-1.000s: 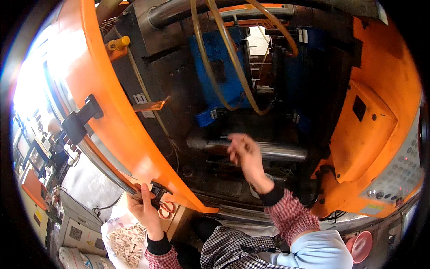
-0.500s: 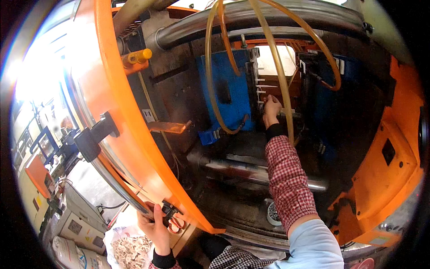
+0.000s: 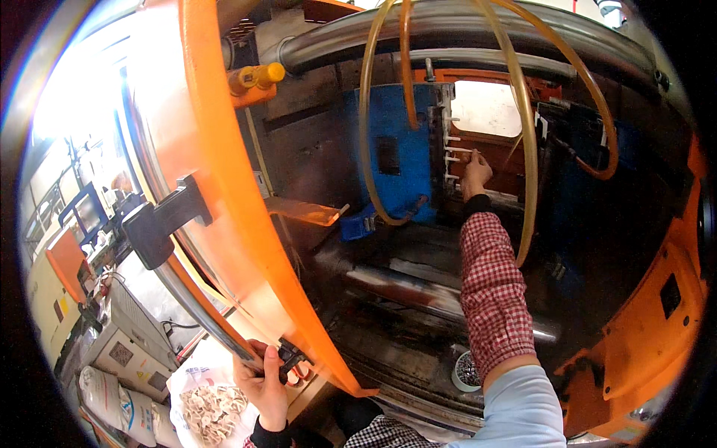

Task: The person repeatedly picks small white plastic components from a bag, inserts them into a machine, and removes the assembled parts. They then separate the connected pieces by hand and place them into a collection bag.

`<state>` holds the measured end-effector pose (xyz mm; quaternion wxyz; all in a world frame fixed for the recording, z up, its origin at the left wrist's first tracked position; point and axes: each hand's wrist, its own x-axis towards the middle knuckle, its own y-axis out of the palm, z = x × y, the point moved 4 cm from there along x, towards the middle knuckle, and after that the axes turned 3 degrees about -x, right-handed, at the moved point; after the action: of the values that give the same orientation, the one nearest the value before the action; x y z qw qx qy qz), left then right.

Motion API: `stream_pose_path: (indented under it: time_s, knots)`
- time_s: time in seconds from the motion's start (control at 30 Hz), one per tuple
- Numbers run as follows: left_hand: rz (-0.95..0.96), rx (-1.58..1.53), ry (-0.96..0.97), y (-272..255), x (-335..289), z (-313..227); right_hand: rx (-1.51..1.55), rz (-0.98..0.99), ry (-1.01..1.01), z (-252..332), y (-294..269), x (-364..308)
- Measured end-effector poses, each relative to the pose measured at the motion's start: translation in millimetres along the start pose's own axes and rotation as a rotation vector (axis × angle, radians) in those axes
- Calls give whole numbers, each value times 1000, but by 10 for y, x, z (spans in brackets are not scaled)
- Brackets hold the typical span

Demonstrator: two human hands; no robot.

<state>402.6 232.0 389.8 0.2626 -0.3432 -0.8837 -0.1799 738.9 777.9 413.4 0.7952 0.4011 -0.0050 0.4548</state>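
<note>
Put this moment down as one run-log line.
Right hand: at white rod beside blue block | left hand: holding metal rail of orange door | pale pieces: in white bag

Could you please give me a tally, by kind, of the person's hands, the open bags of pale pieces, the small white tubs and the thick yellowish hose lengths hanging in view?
Hands: 2 (left hand, right hand)
Open bag of pale pieces: 1
Small white tub: 1
Thick hose lengths: 4
Total: 8

Slim white piece (image 3: 458,150), nearly level, beside blue block (image 3: 407,153); slanted metal bar (image 3: 203,316)
</note>
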Motion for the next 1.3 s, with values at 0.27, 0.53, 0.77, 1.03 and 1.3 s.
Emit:
stream_pose_path:
  time_s: [0.27, 0.53, 0.77, 1.03, 1.3]
  knots:
    - [5, -20, 30, -24, 1, 27, 106, -37, 114, 18, -20, 91]
    - [23, -8, 37, -54, -10, 22, -461, -323, -362, 948, 29, -888]
    - [-69, -41, 213, -538, -215, 61, -364, -4, -462, 2131, -807, -4165]
    - [-520, 280, -79, -2096, -1044, 136, 103, 1448, -230, 1798, -783, -6600]
    - [-576, 288, -223, -2377, -1576, 189, -12, 1562, -279, 400, 127, -7878]
